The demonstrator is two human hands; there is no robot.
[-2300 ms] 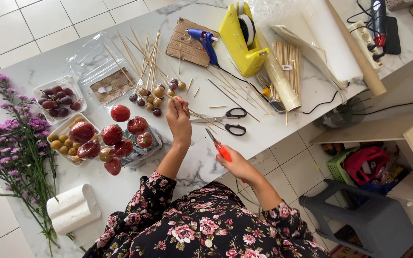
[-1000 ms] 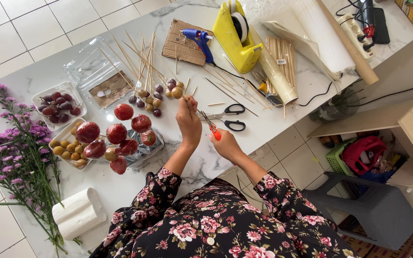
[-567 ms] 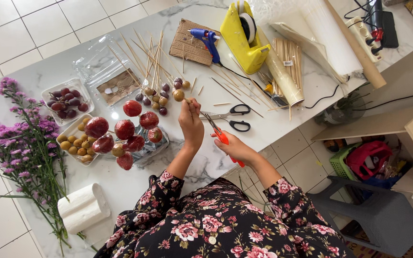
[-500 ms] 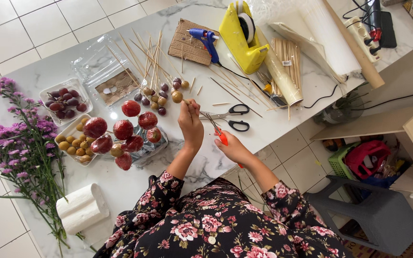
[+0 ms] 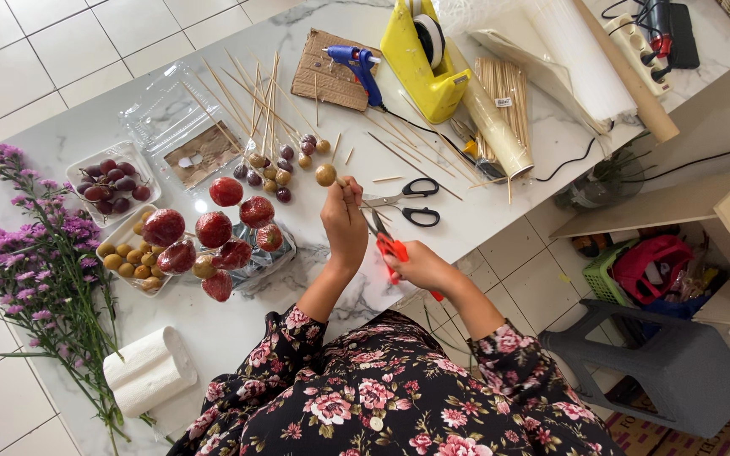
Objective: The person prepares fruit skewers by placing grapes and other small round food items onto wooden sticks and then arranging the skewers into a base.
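- Furthest left we see purple flowers (image 5: 40, 253) lying along the marble table (image 5: 500, 211), with a white paper roll (image 5: 147, 371) below them.
- Next come two white trays, one of dark grapes (image 5: 111, 179) and one of small yellow-green fruits (image 5: 124, 257), and beside them a cluster of strawberries on sticks (image 5: 213, 236) standing in a foil-wrapped base.
- A fan of loose bamboo skewers (image 5: 251, 97) lies above, with skewered grapes at its lower end.
- Our left hand (image 5: 345, 221) is closed in a pinch around a thin skewer (image 5: 343, 187), which carries a yellow-green grape (image 5: 325, 175) at its upper-left end. The grape sits just above and left of the fingertips, over the table.
- The skewer's long axis runs from that grape down and to the right, through the pinching fingers toward the cutter; we cannot make out its free end.
- Our right hand (image 5: 420, 268) is wrapped shut around the red-handled cutters (image 5: 389, 245), whose blades point up and left toward the left hand and lie just beside it. We cannot tell whether the blades are parted or touching the stick.
- The right hand is thus the nearer one to the skewer's lower end; the left holds the fruit end.
- Further right, black-handled scissors (image 5: 411, 201) lie on the table, and beyond them a blue glue gun (image 5: 361, 67) and a yellow tape dispenser (image 5: 428, 59).
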